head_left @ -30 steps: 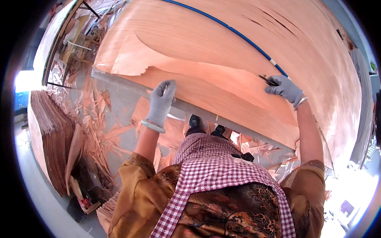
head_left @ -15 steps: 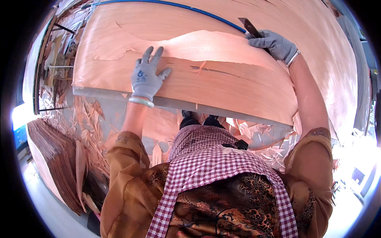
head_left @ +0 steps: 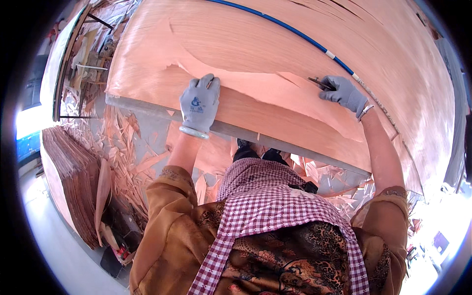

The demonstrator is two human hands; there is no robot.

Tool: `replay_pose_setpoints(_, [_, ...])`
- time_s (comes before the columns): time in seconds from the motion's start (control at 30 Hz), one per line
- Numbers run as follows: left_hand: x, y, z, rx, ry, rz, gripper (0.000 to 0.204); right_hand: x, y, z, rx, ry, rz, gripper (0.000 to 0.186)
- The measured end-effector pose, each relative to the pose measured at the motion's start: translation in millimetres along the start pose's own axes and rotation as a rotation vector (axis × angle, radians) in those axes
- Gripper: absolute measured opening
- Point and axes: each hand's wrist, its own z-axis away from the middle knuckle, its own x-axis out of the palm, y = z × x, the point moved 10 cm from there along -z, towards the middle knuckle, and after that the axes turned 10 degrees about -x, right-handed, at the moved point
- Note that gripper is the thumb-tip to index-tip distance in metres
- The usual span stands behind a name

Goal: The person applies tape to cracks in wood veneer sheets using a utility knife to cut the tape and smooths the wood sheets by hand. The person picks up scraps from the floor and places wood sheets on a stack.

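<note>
My left hand (head_left: 199, 103), in a grey glove, has its fingers curled on the pale orange wood veneer sheet (head_left: 137, 69), near the lower edge of a torn veneer piece (head_left: 250, 86); what its fingertips hold, if anything, is hidden. Further right, my right hand (head_left: 344, 96), also gloved, grips a dark bladed hand tool (head_left: 322, 84), its tip pointing left over the sheet. A blue flexible rod or hose (head_left: 280, 24) with white bands curves across the sheet behind both hands.
A stack of veneer sheets (head_left: 69, 182) stands at the lower left. Veneer scraps (head_left: 128, 147) litter the floor in front of the bench edge (head_left: 314, 160). A metal-framed rack (head_left: 69, 59) holding scraps is at the left. My feet (head_left: 244, 150) show below the edge.
My left hand's fingers were spread half a second ago and are now curled. The torn piece now covers the slit that showed beside that hand. My right hand still holds the tool.
</note>
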Motion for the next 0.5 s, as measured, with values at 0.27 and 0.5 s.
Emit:
replay_pose_setpoints(0.27, [12.5, 1.7, 15.0, -0.076, -0.122, 0.071, 0.021, -22.0, -25.2, 18.3, -0.113, 0.257, 0.273, 0.031])
replay_pose_setpoints(0.5, [7.6, 1.4, 1.1, -0.196, -0.16, 0.153, 0.027, 27.4, -90.8, 7.9, -0.237, 0.076, 0.084, 0.018])
